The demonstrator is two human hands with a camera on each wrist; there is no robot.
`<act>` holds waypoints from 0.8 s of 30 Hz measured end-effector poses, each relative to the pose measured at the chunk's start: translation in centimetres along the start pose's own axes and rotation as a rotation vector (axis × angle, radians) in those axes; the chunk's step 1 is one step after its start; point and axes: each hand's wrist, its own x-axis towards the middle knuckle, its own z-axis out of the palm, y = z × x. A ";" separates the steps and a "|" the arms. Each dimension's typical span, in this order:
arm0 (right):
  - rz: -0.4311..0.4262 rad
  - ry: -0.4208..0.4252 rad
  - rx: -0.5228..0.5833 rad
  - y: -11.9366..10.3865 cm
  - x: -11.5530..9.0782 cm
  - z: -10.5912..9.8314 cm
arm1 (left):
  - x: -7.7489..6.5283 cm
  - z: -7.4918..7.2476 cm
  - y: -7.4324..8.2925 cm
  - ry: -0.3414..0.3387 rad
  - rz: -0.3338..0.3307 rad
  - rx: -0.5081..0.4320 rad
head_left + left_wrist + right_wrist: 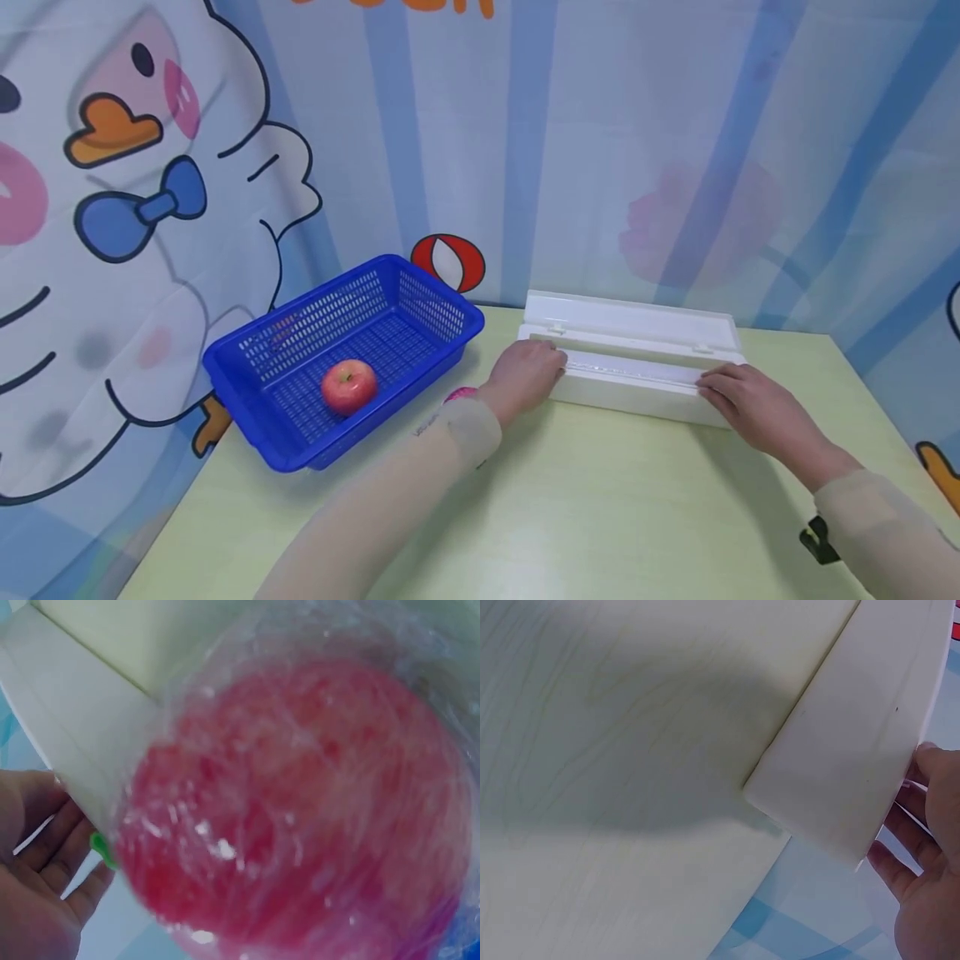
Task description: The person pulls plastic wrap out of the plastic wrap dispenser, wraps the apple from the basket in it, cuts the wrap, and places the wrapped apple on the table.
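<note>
A long white cling film dispenser (637,396) stands at the back of the table with its lid (630,321) raised. Clear cling film (630,372) glints along its front edge between the hands. At the dispenser's left end, my left hand (525,375) pinches the film. My right hand (757,408) pinches it at the other end. In the right wrist view, the right fingertips lie along the edge of the box. A red apple wrapped in film (300,810) fills much of the left wrist view, while the left forearm mostly hides it in the head view.
To the left stands a blue plastic basket (442,367) holding a bare red apple (349,387). A small dark object (819,540) lies beside the right sleeve. Behind the pale table (600,517) hangs a cartoon-printed cloth (465,125). A small green part (103,850) shows near the left fingers.
</note>
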 end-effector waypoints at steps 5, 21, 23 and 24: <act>-0.005 0.016 0.009 0.3 0.5 0.1 | 0.4 0.2 -0.4 0.019 0.019 -0.050; 0.005 0.034 -0.010 1.1 1.3 0.4 | 0.9 -0.5 -0.7 -0.028 0.009 -0.101; 0.015 0.035 -0.002 1.3 1.5 0.5 | 1.0 -0.6 -0.9 -0.023 0.004 -0.113; 0.025 0.034 0.003 1.3 1.6 0.4 | 1.2 -0.6 -1.0 -0.020 0.004 -0.119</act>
